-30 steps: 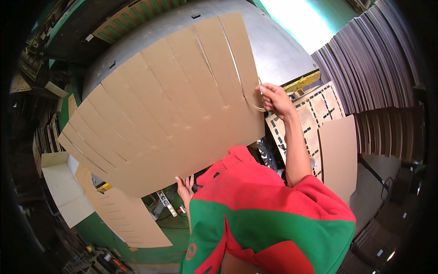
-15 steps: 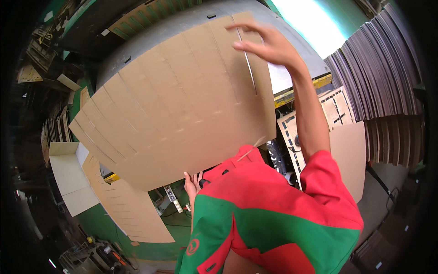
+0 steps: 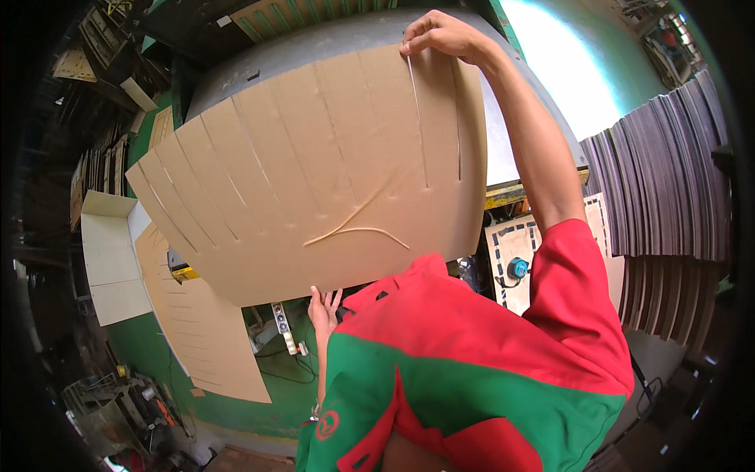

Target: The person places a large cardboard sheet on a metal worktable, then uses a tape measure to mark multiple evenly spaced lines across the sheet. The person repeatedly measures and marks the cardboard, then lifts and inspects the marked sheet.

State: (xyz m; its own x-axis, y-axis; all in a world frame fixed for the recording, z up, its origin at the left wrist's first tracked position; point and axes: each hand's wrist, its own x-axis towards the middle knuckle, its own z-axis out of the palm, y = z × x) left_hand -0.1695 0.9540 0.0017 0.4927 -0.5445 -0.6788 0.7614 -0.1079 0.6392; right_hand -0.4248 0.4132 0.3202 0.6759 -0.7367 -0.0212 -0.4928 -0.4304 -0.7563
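Cardboard sheet, large, brown and scored by a row of long, near-parallel slits, lies over a smooth grey metal desk, its near edge close to the front of the wearer's red and green shirt. Right hand: raised to the far edge of the sheet, thumb and forefinger pinched together on it at the top end of a slit; whether a separate strip sits between them is too small to tell. Left hand: at the near edge, thumb tip against the cardboard, other fingers slightly spread; whether it grips the sheet cannot be told. Thin tan strips show against the lower middle of the sheet, meeting in a forked shape, well apart from both hands.

Surroundings: to the right, a tall stack of purple-grey sheets above brown corrugated sheets, and a pale wooden board with black dashes bearing a round teal object. To the lower left, a second slit brown sheet beside a pale folded panel. Below the near edge, a white power strip over green floor
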